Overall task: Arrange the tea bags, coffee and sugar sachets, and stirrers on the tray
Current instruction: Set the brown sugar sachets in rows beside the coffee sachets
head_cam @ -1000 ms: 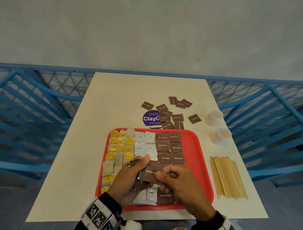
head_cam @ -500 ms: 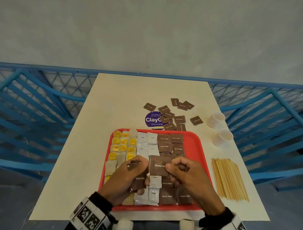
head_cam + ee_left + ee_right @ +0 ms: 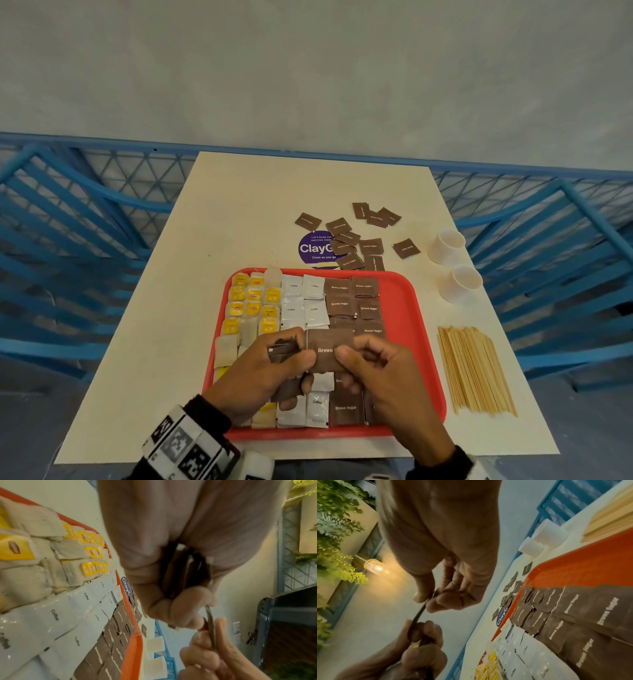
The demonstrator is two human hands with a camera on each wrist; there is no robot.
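Note:
A red tray (image 3: pixel 404 301) holds columns of yellow-tagged tea bags (image 3: pixel 253 298), white coffee sachets (image 3: pixel 303 301) and brown sugar sachets (image 3: pixel 352 301). Both hands hover above the tray's near middle. My left hand (image 3: pixel 274 366) grips a small stack of brown sugar sachets (image 3: pixel 185 572) and pinches the left edge of one lifted brown sugar sachet (image 3: pixel 329 349). My right hand (image 3: pixel 373 370) pinches that sachet's right part between thumb and forefinger (image 3: pixel 426 595). A bundle of wooden stirrers (image 3: pixel 474 370) lies on the table right of the tray.
Several loose brown sugar sachets (image 3: pixel 356 236) lie on the white table (image 3: pixel 239 212) beyond the tray, partly over a purple round sticker (image 3: pixel 313 248). Two white paper cups (image 3: pixel 455 263) lie on their sides at the right edge. Blue railings surround the table.
The hands and the lifted sachet have shifted slightly farther up over the tray, and the sachet now sits flatter between both thumbs. The view has tilted a little.

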